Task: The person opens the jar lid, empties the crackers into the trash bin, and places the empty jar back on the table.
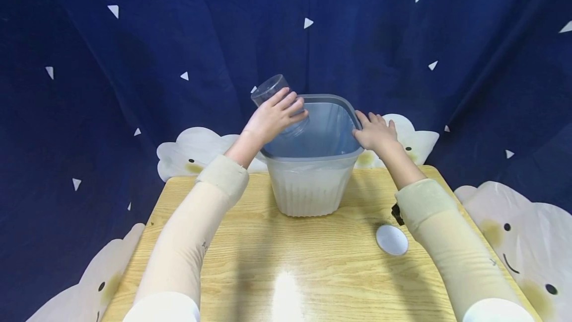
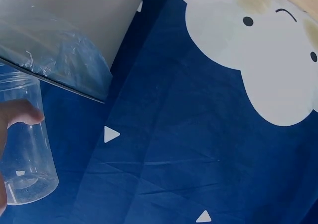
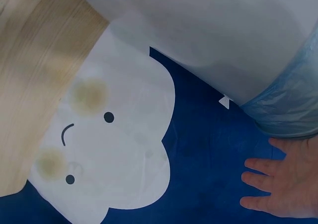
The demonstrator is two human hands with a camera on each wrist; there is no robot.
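My left hand (image 1: 278,118) grips a clear plastic jar (image 1: 270,89). The jar is tilted, its base up to the left and its threaded mouth pointing down over a white ribbed trash bin (image 1: 310,188). In the left wrist view, the thumb presses along the wall of the see-through jar (image 2: 30,154), whose neck is right at the bin's rim. A thin bluish bag lines the bin and folds over outside, under a grey rim (image 1: 313,158). On the other side, my right hand (image 1: 377,132) touches the rim with fingers spread and straight.
A round white lid (image 1: 392,240) lies on the wooden table (image 1: 321,262), near the right forearm. The bin stands at the table's far edge. Behind it hangs a dark blue curtain (image 1: 223,39) with white triangles and clouds.
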